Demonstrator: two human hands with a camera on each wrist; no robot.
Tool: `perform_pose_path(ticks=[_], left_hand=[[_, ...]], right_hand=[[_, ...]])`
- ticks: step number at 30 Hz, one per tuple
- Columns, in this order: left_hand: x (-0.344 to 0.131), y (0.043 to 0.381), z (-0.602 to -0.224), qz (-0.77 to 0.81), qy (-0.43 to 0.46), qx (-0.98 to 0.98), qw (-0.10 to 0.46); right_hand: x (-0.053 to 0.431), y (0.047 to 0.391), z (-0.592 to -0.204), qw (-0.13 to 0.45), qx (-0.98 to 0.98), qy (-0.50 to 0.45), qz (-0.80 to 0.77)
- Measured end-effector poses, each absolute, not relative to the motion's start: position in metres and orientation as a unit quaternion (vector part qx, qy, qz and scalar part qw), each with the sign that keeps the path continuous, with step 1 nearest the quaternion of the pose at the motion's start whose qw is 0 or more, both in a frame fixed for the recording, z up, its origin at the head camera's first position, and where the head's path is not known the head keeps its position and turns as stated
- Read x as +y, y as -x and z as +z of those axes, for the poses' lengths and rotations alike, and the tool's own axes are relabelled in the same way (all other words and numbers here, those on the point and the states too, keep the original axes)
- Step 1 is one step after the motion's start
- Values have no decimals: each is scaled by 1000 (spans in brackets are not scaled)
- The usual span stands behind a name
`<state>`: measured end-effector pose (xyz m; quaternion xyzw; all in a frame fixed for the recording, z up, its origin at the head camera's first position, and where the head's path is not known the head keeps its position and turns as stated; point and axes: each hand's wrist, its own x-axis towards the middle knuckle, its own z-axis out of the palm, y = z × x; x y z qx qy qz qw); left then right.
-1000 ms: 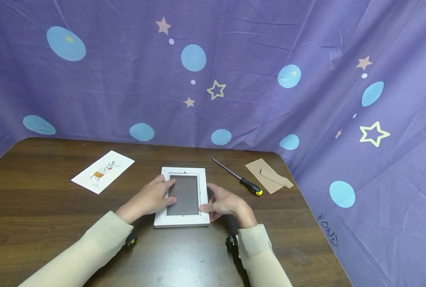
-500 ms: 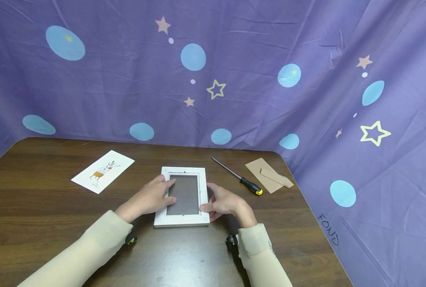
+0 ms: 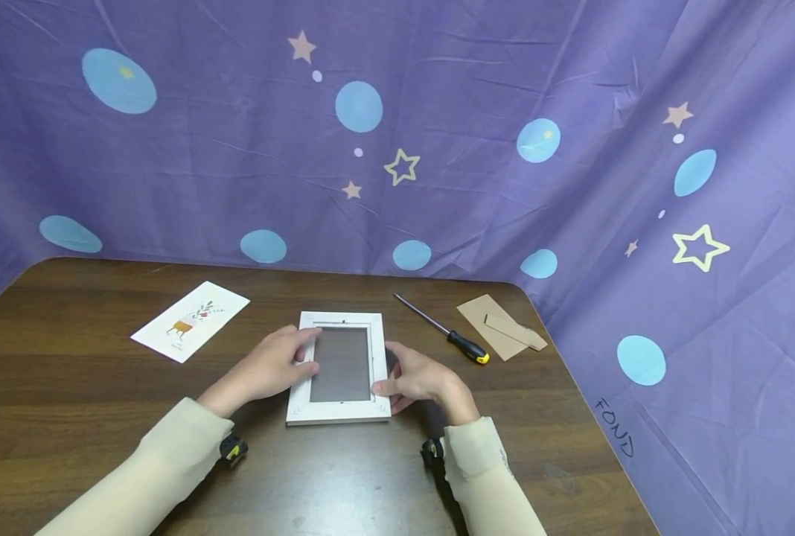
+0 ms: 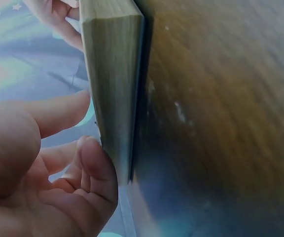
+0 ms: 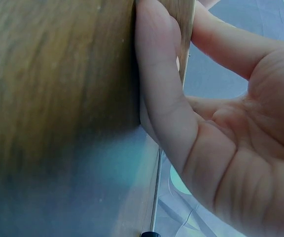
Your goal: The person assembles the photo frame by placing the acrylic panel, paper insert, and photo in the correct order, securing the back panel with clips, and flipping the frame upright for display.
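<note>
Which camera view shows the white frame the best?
The head view, because nearly the whole frame shows from above. The left wrist view shows mainly its edge; the right wrist view, only a narrow, partly covered strip.

Cream sleeves (image 3: 481,450) are worn with black, yellow-marked wrist cameras (image 3: 233,450).

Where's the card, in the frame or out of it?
Out. The card lies on the table, left of the frame, with a gap of bare tabletop between them.
</note>
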<state>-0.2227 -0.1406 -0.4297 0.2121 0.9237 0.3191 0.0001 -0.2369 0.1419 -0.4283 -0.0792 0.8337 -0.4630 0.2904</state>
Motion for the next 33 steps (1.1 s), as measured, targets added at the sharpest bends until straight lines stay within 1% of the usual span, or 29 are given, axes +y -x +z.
perform_pose_path(ticks=[7,12,16,25,33], left_hand=[[-150,225,-433,333,-187,924,-20],[-153,224,-434,342,-178,923,-18],[-155,222,-436,349,-167,922,0],[-157,215,-437,413,-118,900,73],[-156,209,-438,473,-67,870,122]], right_hand=[[141,238,-427,290,836,81,-459],[141,238,-426,289,838,82,-457],[140,238,-426,289,837,81,-457],[140,238,-427,290,837,79,-457],[141,237,-427,290,837,78,-457]])
